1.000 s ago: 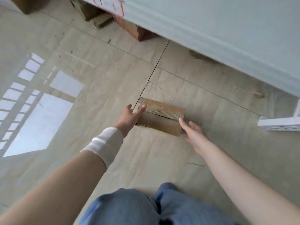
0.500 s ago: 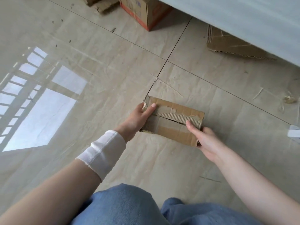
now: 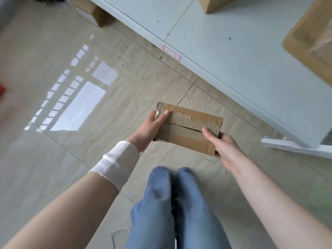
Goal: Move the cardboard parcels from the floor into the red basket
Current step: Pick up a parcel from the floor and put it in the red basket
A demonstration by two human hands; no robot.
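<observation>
Parcel (image 3: 186,131) sits mid-view, off the floor (image 3: 53,168); left hand (image 3: 150,126) grips its nine o'clock end, right hand (image 3: 224,146) its three o'clock end. Likely risk: the torn corrugated seam gapes wider, or the crushed corner slips. Flat brown taped box, glossy tiles; a red blur (image 3: 1,89) at nine o'clock may be the basket

We hold the cardboard parcel (image 3: 186,130) mid-frame. Left hand (image 3: 147,130) grips its left end with the thumb on top, and right hand (image 3: 222,146) grips the right end. Top face is torn, corrugation showing. White cuff (image 3: 116,164) on our left wrist. Pale shelf (image 3: 233,51) across the upper right, with a box (image 3: 310,42) on it. Red blur (image 3: 1,89) at the left edge, which we can't identify.
</observation>
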